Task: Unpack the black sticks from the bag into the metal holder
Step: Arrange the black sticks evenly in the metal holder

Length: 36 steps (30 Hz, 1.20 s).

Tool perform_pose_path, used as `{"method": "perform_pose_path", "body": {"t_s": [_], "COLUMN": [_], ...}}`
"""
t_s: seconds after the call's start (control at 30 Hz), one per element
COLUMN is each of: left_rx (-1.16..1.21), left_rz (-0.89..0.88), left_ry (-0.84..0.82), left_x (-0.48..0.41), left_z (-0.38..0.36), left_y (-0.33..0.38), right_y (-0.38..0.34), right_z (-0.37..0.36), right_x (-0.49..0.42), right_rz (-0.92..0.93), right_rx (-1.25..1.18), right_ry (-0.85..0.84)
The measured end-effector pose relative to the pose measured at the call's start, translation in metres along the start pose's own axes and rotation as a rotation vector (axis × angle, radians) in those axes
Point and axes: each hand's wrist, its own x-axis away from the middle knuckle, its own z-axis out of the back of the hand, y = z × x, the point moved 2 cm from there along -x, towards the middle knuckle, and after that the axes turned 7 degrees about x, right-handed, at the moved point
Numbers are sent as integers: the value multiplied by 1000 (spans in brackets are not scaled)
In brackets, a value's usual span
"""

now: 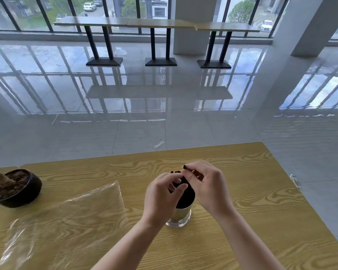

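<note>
A shiny metal holder [180, 215] stands on the wooden table [252, 201] near its middle, with a bundle of black sticks [184, 193] upright inside it. My left hand [162, 193] is curled against the bundle at the holder's rim, fingers round the sticks. Just right of it, my right hand [209, 184] pinches one black stick [187, 168] whose tip pokes out above my fingers. The clear plastic bag [66, 217] lies flat and crumpled on the table to the left, with no sticks visible in it.
A black pot [27, 193] with soil and a brown stump sits at the table's left edge. The table's far edge and right edge drop to a glossy tiled floor. Long bar tables stand by the windows far behind.
</note>
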Motion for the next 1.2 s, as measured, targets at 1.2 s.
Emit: {"method": "perform_pose_path", "body": {"t_s": [1.2], "left_rx": [-322], "left_rz": [129], "left_ry": [-78], "left_x": [13], "left_z": [0], "left_y": [-53], "right_y": [16], "right_z": [-51], "right_x": [-75], "right_rz": [36], "right_rx": [633], "right_ry": [-718]}}
